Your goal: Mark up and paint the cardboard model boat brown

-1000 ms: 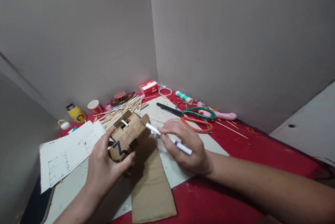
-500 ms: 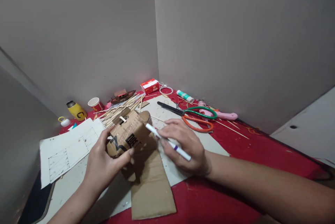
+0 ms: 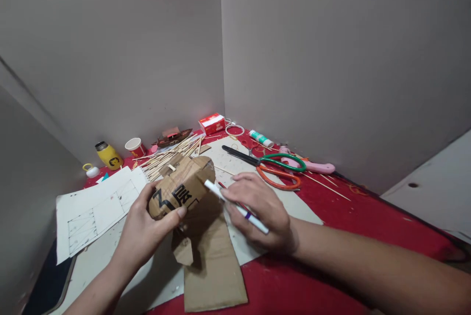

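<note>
Head view: left hand (image 3: 142, 231) grips cardboard model (image 3: 180, 190).

Both forearms reach in from below, bare to the edge of view. The left hand (image 3: 145, 226) is cupped around the cardboard model (image 3: 182, 190), thumb across its printed face. The right hand (image 3: 259, 209), just right of that model, pinches a white marker (image 3: 235, 205), its tip at the model's edge.
</note>
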### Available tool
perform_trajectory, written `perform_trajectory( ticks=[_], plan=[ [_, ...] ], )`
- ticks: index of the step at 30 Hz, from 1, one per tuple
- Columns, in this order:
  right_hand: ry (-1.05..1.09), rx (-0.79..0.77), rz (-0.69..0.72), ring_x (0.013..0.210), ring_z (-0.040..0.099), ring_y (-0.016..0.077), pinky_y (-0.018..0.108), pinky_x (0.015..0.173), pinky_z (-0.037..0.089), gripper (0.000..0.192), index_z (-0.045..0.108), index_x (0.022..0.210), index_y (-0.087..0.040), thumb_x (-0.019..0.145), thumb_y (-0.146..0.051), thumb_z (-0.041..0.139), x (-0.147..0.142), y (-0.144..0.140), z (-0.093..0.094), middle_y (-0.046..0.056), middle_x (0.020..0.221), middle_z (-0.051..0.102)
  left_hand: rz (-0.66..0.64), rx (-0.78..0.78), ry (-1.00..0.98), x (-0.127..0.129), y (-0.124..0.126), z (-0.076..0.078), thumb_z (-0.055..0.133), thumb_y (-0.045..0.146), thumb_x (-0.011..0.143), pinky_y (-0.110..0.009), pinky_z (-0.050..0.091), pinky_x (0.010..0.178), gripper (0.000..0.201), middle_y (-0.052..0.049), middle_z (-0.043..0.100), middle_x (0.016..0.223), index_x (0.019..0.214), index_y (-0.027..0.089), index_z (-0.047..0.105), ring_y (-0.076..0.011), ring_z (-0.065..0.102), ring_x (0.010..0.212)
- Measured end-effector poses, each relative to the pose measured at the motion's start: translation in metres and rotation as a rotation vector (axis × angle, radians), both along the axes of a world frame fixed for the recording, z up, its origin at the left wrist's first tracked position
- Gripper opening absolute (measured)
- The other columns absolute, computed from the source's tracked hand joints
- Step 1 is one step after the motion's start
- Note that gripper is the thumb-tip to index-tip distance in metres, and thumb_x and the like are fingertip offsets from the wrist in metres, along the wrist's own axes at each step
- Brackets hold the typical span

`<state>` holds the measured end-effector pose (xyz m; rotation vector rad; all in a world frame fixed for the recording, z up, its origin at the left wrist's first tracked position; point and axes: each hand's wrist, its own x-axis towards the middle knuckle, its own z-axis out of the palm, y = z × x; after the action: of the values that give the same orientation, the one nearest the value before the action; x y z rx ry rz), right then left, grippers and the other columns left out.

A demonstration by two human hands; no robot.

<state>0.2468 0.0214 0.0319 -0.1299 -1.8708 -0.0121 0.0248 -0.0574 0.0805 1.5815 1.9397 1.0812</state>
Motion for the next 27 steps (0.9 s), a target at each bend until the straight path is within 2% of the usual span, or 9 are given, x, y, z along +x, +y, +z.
perform_trajectory(
  ticks=[4,8,12,14,19,23,27],
  plan=[
    [-0.073,0.039,0.046,0.072,0.068,0.0170,0.040,0.083,0.052,0.032,0.058,0.116,-0.014,0.084,-0.010,0.057,-0.0003,0.0004,-0.0014,0.005,0.080,0.074,-0.008,-0.008,-0.049,0.0017,0.0007,0.0036,0.075,0.049,0.070,-0.035,0.055,0.078,0.059,-0.006,0.071,0.101,0.117,0.018,0.058,-0.0246,0.068,0.089],
    [-0.019,0.006,-0.002,0.075,0.069,0.0173,0.039,0.080,0.053,0.034,0.057,0.118,-0.016,0.085,-0.008,0.056,0.0001,0.0008,-0.0011,0.006,0.081,0.074,-0.019,-0.044,-0.169,0.0020,-0.0001,0.0049,0.076,0.048,0.069,-0.034,0.057,0.075,0.058,-0.007,0.073,0.097,0.115,0.016,0.059,-0.0253,0.069,0.087],
    [-0.100,0.062,0.055,0.071,0.069,0.0175,0.040,0.080,0.053,0.032,0.058,0.115,-0.014,0.084,-0.010,0.056,0.0003,-0.0005,0.0004,0.006,0.079,0.074,-0.064,-0.061,-0.250,0.0001,-0.0012,0.0037,0.076,0.049,0.071,-0.032,0.057,0.073,0.055,-0.007,0.073,0.098,0.113,0.016,0.061,-0.0241,0.070,0.086],
    [-0.053,0.024,0.035,0.073,0.069,0.0175,0.038,0.078,0.053,0.033,0.058,0.117,-0.014,0.084,-0.008,0.056,0.0007,-0.0008,0.0010,0.006,0.082,0.074,-0.065,-0.060,-0.272,-0.0012,-0.0008,0.0026,0.076,0.051,0.071,-0.032,0.057,0.074,0.055,-0.007,0.074,0.098,0.112,0.016,0.062,-0.0241,0.070,0.086],
    [-0.120,0.052,0.083,0.074,0.068,0.0189,0.040,0.077,0.054,0.041,0.057,0.123,-0.013,0.082,-0.008,0.058,0.0031,-0.0006,0.0010,0.007,0.083,0.074,-0.069,-0.049,-0.304,-0.0040,0.0017,0.0005,0.078,0.053,0.069,-0.034,0.057,0.077,0.061,-0.009,0.074,0.103,0.114,0.015,0.062,-0.0264,0.070,0.091],
    [-0.069,-0.025,0.047,0.079,0.066,0.0205,0.038,0.072,0.054,0.043,0.060,0.123,-0.016,0.081,-0.006,0.058,0.0042,0.0002,-0.0019,0.009,0.086,0.070,-0.050,-0.057,-0.332,-0.0050,0.0020,-0.0005,0.078,0.053,0.068,-0.034,0.056,0.081,0.067,-0.010,0.074,0.107,0.120,0.015,0.061,-0.0271,0.069,0.096],
    [-0.129,0.043,0.093,0.078,0.063,0.0216,0.039,0.070,0.054,0.043,0.062,0.122,-0.016,0.081,-0.007,0.058,0.0058,0.0010,-0.0048,0.009,0.085,0.066,-0.066,-0.065,-0.393,-0.0054,0.0015,-0.0019,0.077,0.053,0.070,-0.037,0.055,0.085,0.065,-0.011,0.073,0.113,0.122,0.015,0.062,-0.0289,0.068,0.101]
  ],
)
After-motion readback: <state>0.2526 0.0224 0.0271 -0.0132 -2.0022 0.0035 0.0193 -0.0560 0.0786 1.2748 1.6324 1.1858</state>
